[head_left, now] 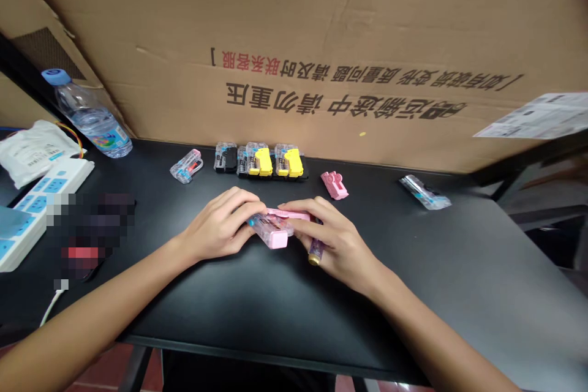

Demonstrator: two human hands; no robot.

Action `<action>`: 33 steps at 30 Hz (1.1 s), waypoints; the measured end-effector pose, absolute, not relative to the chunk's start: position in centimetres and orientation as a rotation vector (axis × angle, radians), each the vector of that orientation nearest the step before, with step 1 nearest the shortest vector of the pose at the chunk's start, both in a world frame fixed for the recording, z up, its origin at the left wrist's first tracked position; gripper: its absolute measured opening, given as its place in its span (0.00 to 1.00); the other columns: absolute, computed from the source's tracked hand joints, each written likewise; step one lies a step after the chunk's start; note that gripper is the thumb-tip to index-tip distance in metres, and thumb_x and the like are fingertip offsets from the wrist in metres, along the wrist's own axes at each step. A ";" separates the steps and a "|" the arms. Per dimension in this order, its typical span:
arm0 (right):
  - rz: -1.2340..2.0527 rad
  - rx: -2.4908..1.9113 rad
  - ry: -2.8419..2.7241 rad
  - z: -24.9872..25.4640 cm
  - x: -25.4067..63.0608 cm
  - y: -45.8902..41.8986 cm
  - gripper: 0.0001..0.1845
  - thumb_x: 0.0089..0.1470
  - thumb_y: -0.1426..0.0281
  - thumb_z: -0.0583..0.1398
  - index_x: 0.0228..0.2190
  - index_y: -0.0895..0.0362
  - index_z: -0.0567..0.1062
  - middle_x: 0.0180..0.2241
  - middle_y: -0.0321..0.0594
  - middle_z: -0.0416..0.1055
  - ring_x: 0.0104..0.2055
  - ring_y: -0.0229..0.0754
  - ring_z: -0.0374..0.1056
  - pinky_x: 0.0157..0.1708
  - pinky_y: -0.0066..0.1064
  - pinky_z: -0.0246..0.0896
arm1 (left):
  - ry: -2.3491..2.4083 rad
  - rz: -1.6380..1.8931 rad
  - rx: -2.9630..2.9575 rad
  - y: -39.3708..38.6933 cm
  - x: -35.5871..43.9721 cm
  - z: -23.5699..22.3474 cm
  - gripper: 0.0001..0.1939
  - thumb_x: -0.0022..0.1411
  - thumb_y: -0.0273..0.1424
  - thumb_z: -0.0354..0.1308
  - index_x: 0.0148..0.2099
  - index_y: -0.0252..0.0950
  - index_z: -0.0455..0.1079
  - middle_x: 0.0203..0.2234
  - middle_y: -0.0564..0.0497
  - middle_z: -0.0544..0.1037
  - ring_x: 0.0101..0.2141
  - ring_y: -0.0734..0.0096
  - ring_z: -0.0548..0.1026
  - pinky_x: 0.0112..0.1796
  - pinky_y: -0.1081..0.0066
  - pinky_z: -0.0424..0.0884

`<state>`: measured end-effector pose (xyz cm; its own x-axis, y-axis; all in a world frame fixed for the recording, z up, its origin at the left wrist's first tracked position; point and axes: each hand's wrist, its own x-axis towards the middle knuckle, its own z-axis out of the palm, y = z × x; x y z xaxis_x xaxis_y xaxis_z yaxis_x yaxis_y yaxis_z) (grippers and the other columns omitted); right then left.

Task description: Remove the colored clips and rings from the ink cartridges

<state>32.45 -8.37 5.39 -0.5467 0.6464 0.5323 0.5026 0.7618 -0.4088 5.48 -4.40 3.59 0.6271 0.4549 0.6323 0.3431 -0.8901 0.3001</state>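
Note:
Near the middle of the table, my left hand (226, 224) grips a small clear plastic device with pink parts (277, 239), which looks like a toy gun. My right hand (337, 239) closes on the other side of the same device, its fingers over a pink piece (294, 215) along the top. Tucked in the right palm is a dark purple stick with a gold end (315, 252); its kind is unclear. Beyond the hands lies a loose pink part (335, 185). A clear shell with pink and red bits (186, 166) rests to the left.
Along the cardboard box (294, 24) stand several clear devices with yellow (289, 162) or black grips (226, 158). Another clear piece (425, 192) lies right. At left are a water bottle (94, 116), a power strip (55, 196), a white packet (37, 150) and a blurred-out dark object (96, 233).

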 end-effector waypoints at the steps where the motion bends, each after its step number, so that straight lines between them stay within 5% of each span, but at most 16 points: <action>1: 0.239 -0.853 -2.285 5.5 32.6 -8.3 0.21 0.67 0.81 0.59 0.54 0.49 0.80 0.53 0.48 0.80 0.44 0.48 0.75 0.41 0.43 0.73 | 0.658 1.122 2.691 -4.4 5.5 3.6 0.12 0.72 0.22 0.57 0.55 0.36 0.70 0.44 0.44 0.79 0.43 0.62 0.77 0.44 0.62 0.77; 9: 0.039 -0.838 -2.278 5.5 32.7 -8.3 0.22 0.66 0.82 0.58 0.55 0.48 0.78 0.56 0.50 0.79 0.40 0.47 0.73 0.38 0.42 0.70 | 0.627 1.421 2.474 -4.6 6.5 3.4 0.14 0.69 0.21 0.62 0.54 0.38 0.73 0.42 0.48 0.79 0.41 0.66 0.77 0.44 0.64 0.77; 19: 0.052 -0.888 -2.219 5.2 31.7 -8.2 0.18 0.68 0.82 0.58 0.51 0.50 0.77 0.51 0.48 0.81 0.39 0.46 0.74 0.38 0.40 0.69 | 0.710 1.277 2.343 -4.5 6.4 2.9 0.11 0.73 0.25 0.61 0.55 0.39 0.71 0.45 0.46 0.77 0.47 0.63 0.78 0.49 0.62 0.77; 26: 0.189 -0.914 -2.214 5.3 33.8 -6.8 0.13 0.70 0.77 0.60 0.48 0.50 0.80 0.50 0.46 0.80 0.48 0.48 0.78 0.46 0.42 0.74 | 0.815 1.233 2.371 -3.8 4.7 3.6 0.09 0.75 0.32 0.61 0.55 0.39 0.71 0.45 0.45 0.78 0.46 0.62 0.78 0.47 0.62 0.76; 33: 0.176 -1.393 -2.076 3.7 36.7 -4.7 0.12 0.68 0.65 0.60 0.48 0.52 0.82 0.47 0.48 0.81 0.54 0.57 0.78 0.53 0.51 0.75 | 1.201 0.897 2.253 -2.9 3.0 4.7 0.38 0.73 0.40 0.60 0.78 0.41 0.49 0.35 0.52 0.78 0.34 0.65 0.76 0.42 0.63 0.74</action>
